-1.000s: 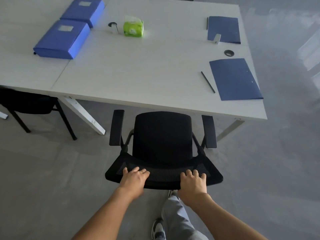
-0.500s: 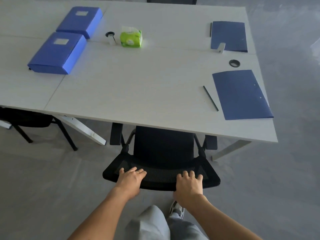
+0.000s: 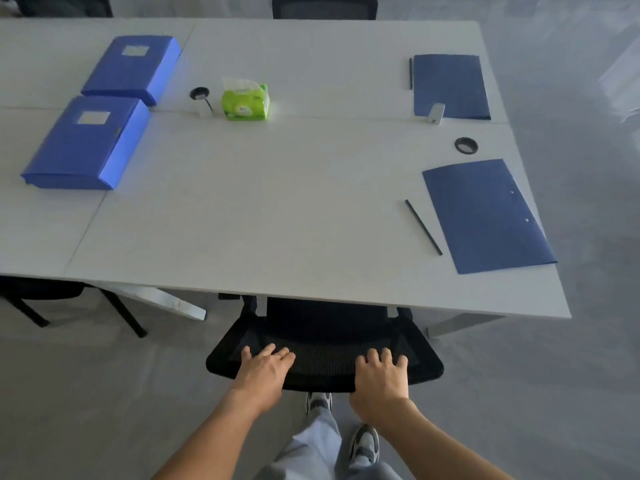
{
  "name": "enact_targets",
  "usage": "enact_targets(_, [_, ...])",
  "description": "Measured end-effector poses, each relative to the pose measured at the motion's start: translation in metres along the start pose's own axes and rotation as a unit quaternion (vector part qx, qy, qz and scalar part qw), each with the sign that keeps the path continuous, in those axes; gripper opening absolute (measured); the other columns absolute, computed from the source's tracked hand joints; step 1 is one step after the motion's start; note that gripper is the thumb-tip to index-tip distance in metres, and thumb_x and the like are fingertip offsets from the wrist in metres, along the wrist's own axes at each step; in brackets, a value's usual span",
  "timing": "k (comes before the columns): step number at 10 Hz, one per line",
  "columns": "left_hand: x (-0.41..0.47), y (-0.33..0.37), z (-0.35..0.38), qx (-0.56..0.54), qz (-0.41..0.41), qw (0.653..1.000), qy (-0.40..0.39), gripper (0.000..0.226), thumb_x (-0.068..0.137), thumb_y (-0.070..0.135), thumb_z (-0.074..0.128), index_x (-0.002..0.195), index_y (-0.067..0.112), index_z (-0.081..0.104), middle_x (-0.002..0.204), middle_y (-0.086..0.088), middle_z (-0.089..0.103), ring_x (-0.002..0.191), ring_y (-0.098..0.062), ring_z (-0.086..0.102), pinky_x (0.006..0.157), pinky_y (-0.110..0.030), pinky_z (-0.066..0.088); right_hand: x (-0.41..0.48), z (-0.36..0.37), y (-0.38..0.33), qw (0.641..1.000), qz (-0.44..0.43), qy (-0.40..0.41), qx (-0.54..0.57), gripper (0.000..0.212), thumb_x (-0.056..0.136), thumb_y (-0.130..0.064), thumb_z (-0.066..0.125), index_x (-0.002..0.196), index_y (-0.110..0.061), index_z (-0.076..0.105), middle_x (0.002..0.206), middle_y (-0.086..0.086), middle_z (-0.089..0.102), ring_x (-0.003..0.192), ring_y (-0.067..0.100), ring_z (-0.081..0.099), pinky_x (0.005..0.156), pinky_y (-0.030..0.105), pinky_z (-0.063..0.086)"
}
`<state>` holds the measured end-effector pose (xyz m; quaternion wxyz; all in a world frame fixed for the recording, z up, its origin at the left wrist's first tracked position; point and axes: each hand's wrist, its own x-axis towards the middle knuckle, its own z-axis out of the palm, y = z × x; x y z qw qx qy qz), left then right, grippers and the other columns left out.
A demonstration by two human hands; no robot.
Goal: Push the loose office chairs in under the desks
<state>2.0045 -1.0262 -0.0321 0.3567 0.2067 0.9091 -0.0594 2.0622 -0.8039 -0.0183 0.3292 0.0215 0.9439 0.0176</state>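
Now, desk point(image 3: 277, 209): pale grey-white top, several slabs butted together w/ visible seams; near edge runs across the mid-frame.
Floor point(image 3: 86, 393): plain grey, matte, fills both sides & foreground.
Desk items L: two blue box files point(image 3: 93, 143) lying flat, one behind the other, labels up.
Desk items centre: green tissue pack point(image 3: 246, 102) just beside a round cable port point(image 3: 200, 93).
Desk items R: far dark-blue folder point(image 3: 450, 86) w/ small metal bracket point(image 3: 435, 113) at its near edge; near dark-blue folder point(image 3: 485, 216) close to the desk corner; thin black pen point(image 3: 423, 226) just left of it; second cable port point(image 3: 466, 145) between the two folders.
Other chairs: black chair back point(image 3: 323, 6) at far side of desk; another black chair point(image 3: 41, 296) tucked under the desk at left, legs showing.
Office chair point(image 3: 325, 344): black mesh, seat & armrests mostly under the desk edge; only backrest top & a strip of seat show.
Left hand point(image 3: 265, 370): palm down on backrest top rim, fingers spread over the mesh, pressing flat, not curled shut.
Right hand point(image 3: 381, 377): same rim, further right; fingers hooked over the top edge, thumb under it – gripping the backrest.
Arms: both forearms bare, reaching fwd, roughly parallel.
Legs: light grey trousers & sneakers point(image 3: 363, 441) below, right behind the chair.
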Motion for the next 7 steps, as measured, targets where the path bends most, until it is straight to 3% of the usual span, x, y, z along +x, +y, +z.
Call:
enact_targets(5, [0.033, -0.026, -0.031, 0.007, 0.031, 0.999, 0.007, 0.068, 0.09, 0.001, 0.05, 0.151, 0.021, 0.028, 0.163, 0.0, 0.027, 0.151, -0.026, 0.018, 0.114, -0.068, 0.016, 0.034, -0.03, -0.007, 1.0, 0.012, -0.016, 0.007, 0.05, 0.083, -0.044, 0.056, 0.126, -0.019, 0.05, 0.132, 0.007, 0.05, 0.126, 0.033, 0.042, 0.102, 0.052, 0.034])
enact_targets(6, [0.029, -0.023, -0.035, 0.012, 0.033, 0.999, 0.004, 0.069, 0.09, 0.001, 0.05, 0.152, 0.021, 0.027, 0.163, 0.001, 0.027, 0.151, -0.025, 0.018, 0.115, -0.068, 0.016, 0.026, -0.035, -0.001, 0.999, -0.003, -0.018, 0.042, 0.047, 0.081, -0.037, 0.057, 0.124, -0.022, 0.049, 0.129, 0.002, 0.051, 0.124, 0.03, 0.043, 0.1, 0.047, 0.036])
enact_targets(7, [0.031, -0.024, -0.036, 0.005, 0.035, 0.999, 0.001, 0.069, 0.09, 0.002, 0.05, 0.152, 0.021, 0.026, 0.163, 0.002, 0.027, 0.151, -0.024, 0.018, 0.115, -0.068, 0.016, 0.01, -0.047, 0.02, 0.987, -0.019, 0.016, 0.159, 0.043, 0.077, -0.021, 0.052, 0.12, -0.023, 0.056, 0.12, -0.005, 0.059, 0.118, 0.025, 0.052, 0.094, 0.04, 0.042])
